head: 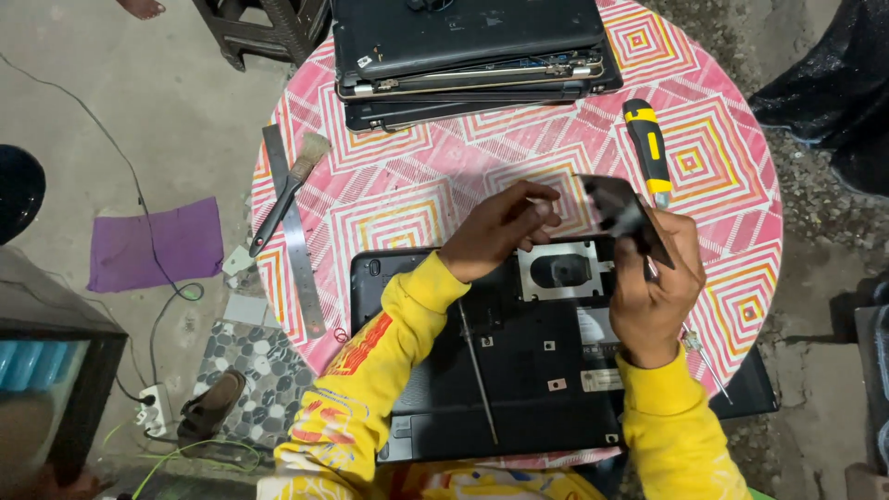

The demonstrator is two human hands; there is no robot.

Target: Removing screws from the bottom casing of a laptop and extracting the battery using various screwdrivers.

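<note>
Surface: round table (732, 139) under a pink, diamond-patterned cloth, standing on a bare concrete floor.
Laptop: a black laptop (519, 380) lies upside down at the near edge of the table, with one bay in its base open and a metal frame showing inside.
Left hand: the left hand (500, 227) hovers just above the open bay, fingers curled together; whether they pinch something small cannot be told from this view.
Right hand: the right hand (653, 287) grips a dark flat cover panel (622, 211), held tilted above the laptop's right side.
Screwdriver: a yellow-and-black screwdriver (647, 148) lies on the cloth just beyond the panel.
Far side: a stack of closed laptops (468, 56).
Left edge: a brush (289, 190) lies partly across a steel ruler (294, 231).
</note>
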